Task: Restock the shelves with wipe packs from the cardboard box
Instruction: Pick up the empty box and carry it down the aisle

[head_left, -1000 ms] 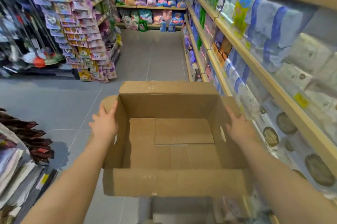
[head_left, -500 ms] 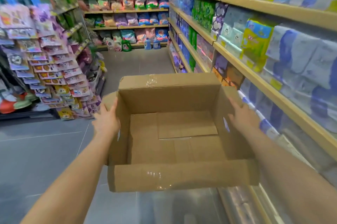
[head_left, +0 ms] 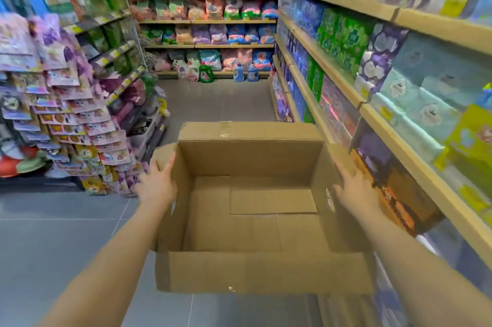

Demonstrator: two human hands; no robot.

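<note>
The box is cardboard, open at the top, and carried in the air above the grey floor of a shop aisle, just beside the shelves on the right. Inside it only the bare folded bottom flaps show; no packs lie in it. Its four top flaps are folded outward, and clear tape glints on the far flap.

The left hand lies flat against the outside of the left wall, fingers straight and pointing forward, thumb at the rim. The right hand presses the right wall the same way, fingers spread and straight. The box hangs between the two palms.

The shelves hold packs in pale blue, purple, green and yellow, with yellow price tags on the wooden edges. On the left a rack carries small hanging packets. At the far end of the aisle, bottles stand on the floor before more shelving. All print is too blurred to read.
</note>
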